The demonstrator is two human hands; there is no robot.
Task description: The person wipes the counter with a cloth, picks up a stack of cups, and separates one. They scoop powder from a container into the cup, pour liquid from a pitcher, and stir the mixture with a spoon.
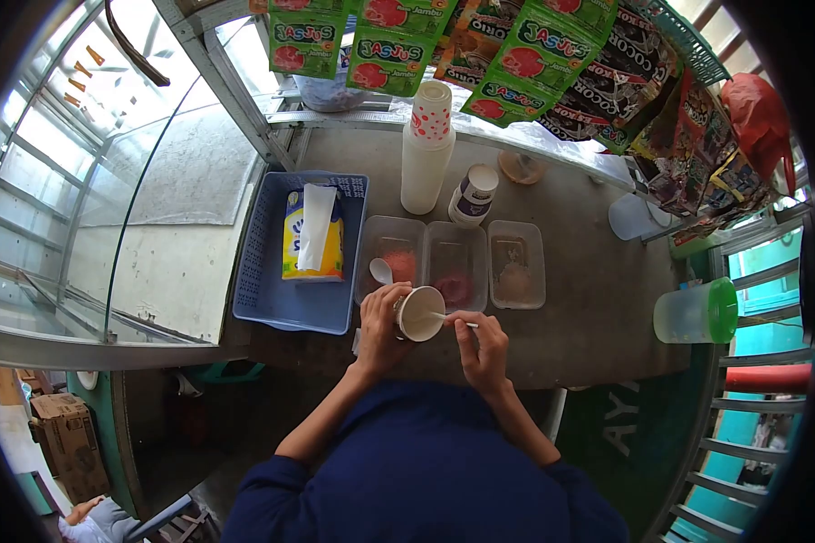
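My left hand (380, 330) is wrapped round a white paper cup (414, 326), tilted so its opening faces me. In my right hand (483, 351), a thin white spoon (437, 316) is pinched by the handle, its far end inside the cup. What the cup contains is hard to make out. Just beyond stand three clear plastic tubs. The left tub (395, 228) contains orange-red powder (400, 263) and a white spoon (381, 271). Pinkish-red stuff lies in the middle tub (455, 240), pale brown powder in the right tub (517, 237).
A blue basket (249, 294) with a tissue pack (314, 235) stands left. Stacked cups (426, 167) and a shorter cup stack (473, 195) stand behind the tubs. Drink sachets (525, 68) hang overhead. A green-lidded container (695, 312) is at right.
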